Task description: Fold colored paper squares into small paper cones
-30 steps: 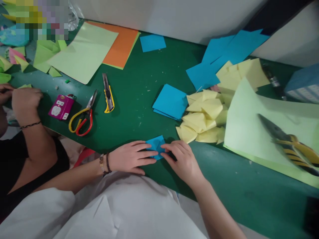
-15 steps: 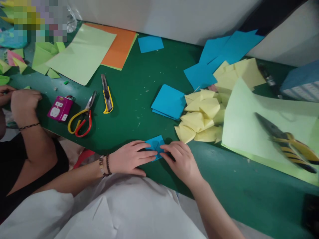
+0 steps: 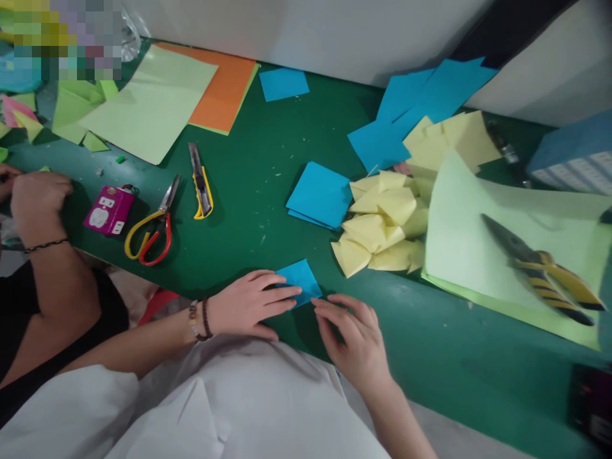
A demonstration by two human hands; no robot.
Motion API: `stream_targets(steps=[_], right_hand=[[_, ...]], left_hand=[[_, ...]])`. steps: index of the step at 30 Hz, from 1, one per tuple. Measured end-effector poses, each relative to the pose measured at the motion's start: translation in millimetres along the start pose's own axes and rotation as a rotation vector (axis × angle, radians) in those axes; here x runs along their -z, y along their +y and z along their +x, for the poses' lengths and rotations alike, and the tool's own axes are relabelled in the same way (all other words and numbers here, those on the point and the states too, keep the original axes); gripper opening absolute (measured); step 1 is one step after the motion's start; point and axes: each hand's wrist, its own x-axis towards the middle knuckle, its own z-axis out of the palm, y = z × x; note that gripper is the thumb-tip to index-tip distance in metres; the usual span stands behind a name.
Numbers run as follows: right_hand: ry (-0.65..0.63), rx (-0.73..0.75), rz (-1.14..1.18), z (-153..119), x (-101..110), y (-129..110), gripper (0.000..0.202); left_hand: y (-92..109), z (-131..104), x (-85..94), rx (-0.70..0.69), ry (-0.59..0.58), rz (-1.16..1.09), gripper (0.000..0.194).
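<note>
A small blue paper square (image 3: 306, 278) lies tilted on the green table close to my body. My left hand (image 3: 248, 299) rests flat over its left part, fingers stretched across it and hiding that side. At the paper's lower right corner is my right hand (image 3: 354, 335), its fingers bent and apart, with a fingertip at the paper's edge. Beyond my hands sits a stack of blue paper squares (image 3: 320, 193), touching a pile of folded pale yellow paper pieces (image 3: 382, 213).
Left of me are scissors (image 3: 152, 229), a utility knife (image 3: 201, 185), a purple box (image 3: 109, 209) and another person's arm (image 3: 43, 223). Yellow-black pliers (image 3: 540, 268) lie on pale green sheets (image 3: 459, 223) at right. More blue sheets (image 3: 430, 95) lean at the back.
My right hand has drawn back right and toward me from the paper's middle to its corner. The paper's upper face shows more and looks flatter. My left hand stays on it.
</note>
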Motion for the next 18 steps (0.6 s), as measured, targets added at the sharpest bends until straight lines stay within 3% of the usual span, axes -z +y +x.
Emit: stream_targets(steps=[8,18], right_hand=[[-0.004,-0.061,-0.028,-7.9,-6.4,3.7,0.019],[0.123,-0.190,-0.013,-11.0,-2.8,7.9,0.016]], left_hand=[[-0.8,0.8,0.9,-0.003,0.004,-0.001,0.062],[-2.0,-0.5,-1.3,-0.003,0.002,-0.031,0.060]])
